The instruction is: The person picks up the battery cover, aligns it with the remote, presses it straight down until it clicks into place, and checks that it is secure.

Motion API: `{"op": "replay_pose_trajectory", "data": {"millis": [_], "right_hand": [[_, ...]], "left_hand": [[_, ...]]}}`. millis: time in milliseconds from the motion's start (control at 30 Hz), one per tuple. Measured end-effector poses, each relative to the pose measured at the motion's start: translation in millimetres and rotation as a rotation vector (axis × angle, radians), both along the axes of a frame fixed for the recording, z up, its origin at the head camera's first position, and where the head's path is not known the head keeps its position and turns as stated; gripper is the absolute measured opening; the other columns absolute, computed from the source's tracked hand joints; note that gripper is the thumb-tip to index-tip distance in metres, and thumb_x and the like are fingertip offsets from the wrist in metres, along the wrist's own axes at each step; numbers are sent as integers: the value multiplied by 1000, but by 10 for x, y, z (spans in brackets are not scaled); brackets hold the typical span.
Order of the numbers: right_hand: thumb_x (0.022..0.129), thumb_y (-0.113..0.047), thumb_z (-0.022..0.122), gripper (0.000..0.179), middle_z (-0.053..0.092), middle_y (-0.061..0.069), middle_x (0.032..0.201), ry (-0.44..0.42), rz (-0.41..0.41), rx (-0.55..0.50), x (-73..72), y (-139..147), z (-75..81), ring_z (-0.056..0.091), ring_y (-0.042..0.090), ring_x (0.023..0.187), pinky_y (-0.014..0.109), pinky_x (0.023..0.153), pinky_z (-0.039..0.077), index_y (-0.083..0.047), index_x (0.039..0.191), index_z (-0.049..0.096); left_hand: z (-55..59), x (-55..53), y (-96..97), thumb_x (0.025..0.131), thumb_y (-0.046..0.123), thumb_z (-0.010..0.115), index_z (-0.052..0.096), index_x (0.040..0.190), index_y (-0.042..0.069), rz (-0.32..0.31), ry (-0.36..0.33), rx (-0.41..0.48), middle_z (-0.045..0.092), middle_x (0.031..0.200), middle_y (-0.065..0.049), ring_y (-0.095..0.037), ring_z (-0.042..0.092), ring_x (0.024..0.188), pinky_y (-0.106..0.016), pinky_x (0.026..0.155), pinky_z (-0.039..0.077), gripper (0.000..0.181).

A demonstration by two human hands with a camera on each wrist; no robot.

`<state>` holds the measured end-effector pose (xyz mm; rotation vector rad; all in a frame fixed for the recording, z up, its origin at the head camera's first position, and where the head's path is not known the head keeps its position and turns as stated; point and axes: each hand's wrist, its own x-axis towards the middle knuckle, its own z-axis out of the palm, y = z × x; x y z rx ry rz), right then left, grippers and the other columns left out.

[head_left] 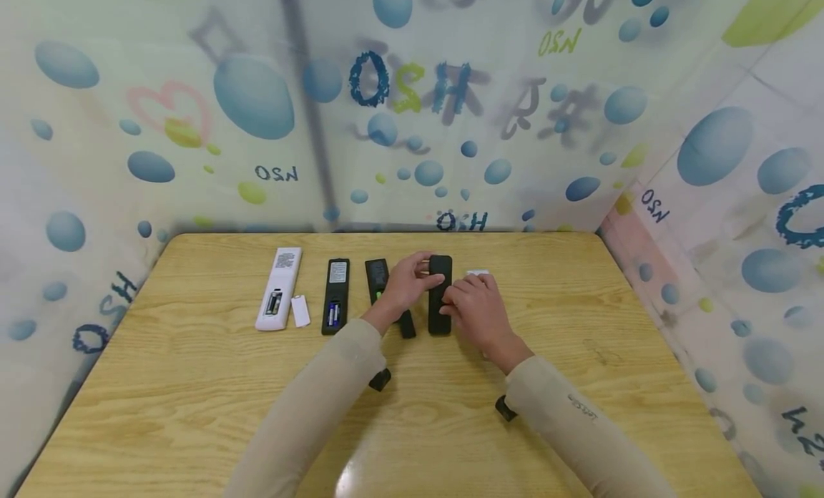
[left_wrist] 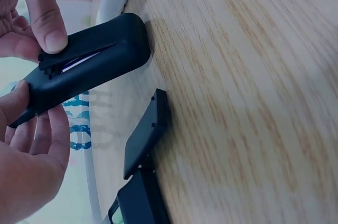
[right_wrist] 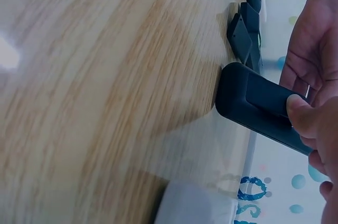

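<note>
A black remote control [head_left: 440, 305] is tilted up off the table, its back towards me and its lower end at the tabletop. My left hand [head_left: 407, 282] grips its upper part, thumb on one side and fingers behind, as the left wrist view shows. My right hand [head_left: 478, 308] pinches the remote's battery cover [left_wrist: 79, 44] at its upper end, with the thumb on top. That end of the cover stands raised, and a thin bright strip shows in the gap under it. In the right wrist view, the right thumb [right_wrist: 301, 115] lies at the cover's edge.
Left of my hands lie a white remote [head_left: 283, 276] with its loose cover [head_left: 300, 310], a black remote [head_left: 336, 290] with batteries exposed, and another black remote [head_left: 377, 272] with a detached black cover [head_left: 407, 325]. A white object [right_wrist: 195, 205] lies beside my right hand.
</note>
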<state>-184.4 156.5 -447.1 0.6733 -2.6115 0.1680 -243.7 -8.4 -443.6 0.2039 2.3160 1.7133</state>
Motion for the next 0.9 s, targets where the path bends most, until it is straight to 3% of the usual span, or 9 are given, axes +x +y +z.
{"op": "replay_pose_trajectory", "data": {"millis": [367, 533, 633, 733, 900], "right_hand": [[79, -34, 81, 20, 67, -5, 81, 54, -19, 11, -6, 1, -51, 58, 19, 87, 40, 88, 41, -19, 82, 68], [83, -34, 77, 15, 70, -5, 84, 52, -47, -27, 12, 32, -4, 60, 20, 90, 40, 89, 42, -21, 86, 71], [88, -36, 70, 16, 71, -3, 87, -5, -109, -44, 4, 63, 43, 60, 20, 91, 40, 89, 42, -20, 89, 71], [93, -41, 62, 25, 72, -2, 94, -101, -180, 15, -10, 87, 67, 59, 21, 94, 41, 90, 42, -19, 95, 72], [94, -47, 57, 37, 71, 1, 109, -226, -210, 108, -13, 85, 40, 58, 23, 105, 43, 93, 43, -17, 110, 72]], "left_hand": [[2, 20, -13, 93, 23, 67, 45, 146, 13, -9, 13, -21, 58, 138, -13, -30, 61, 118, -43, 96, 53, 58], [6, 20, -18, 94, 23, 67, 43, 148, 13, -17, -2, -24, 55, 141, -14, -31, 59, 121, -42, 94, 54, 60], [7, 13, -12, 94, 23, 67, 43, 148, 15, -18, -18, -16, 54, 142, -13, -30, 58, 122, -41, 94, 54, 60], [6, 10, -6, 94, 23, 66, 42, 148, 17, -16, -32, -12, 53, 143, -12, -29, 58, 122, -40, 94, 54, 59], [-2, 7, -2, 94, 24, 66, 41, 149, 16, -22, -44, -2, 52, 144, -12, -29, 58, 121, -40, 93, 55, 60]]}}
